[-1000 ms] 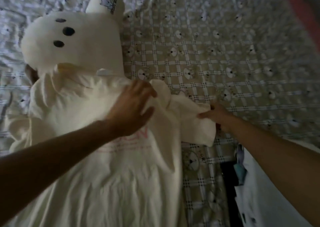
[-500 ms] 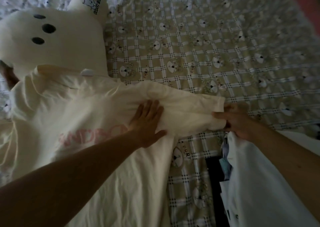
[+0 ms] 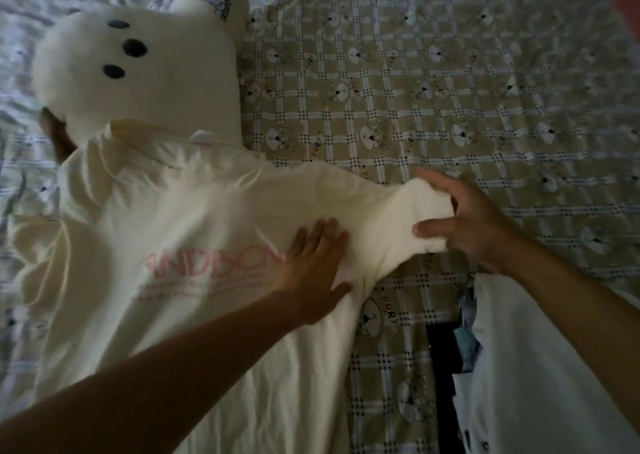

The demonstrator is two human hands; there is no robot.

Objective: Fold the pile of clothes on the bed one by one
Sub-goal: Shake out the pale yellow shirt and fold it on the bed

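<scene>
Far left: white plush pillow (image 3: 138,72) with dark oval spots, lower edge tucked under the collar of a cream T-shirt (image 3: 166,211) spread on the checked bear-print bedsheet (image 3: 450,72), pink lettering (image 3: 214,263) across the chest. Mid-frame: left hand (image 3: 311,273) pressed palm-down just right of the lettering, fingers straight, gripping nothing. Further right — right hand (image 3: 471,225) at the end of the sleeve (image 3: 391,218), thumb and curled fingers holding the cuff, sleeve drawn out sideways. Lower right: white garment (image 3: 536,367) beside a dark garment (image 3: 443,367).
</scene>
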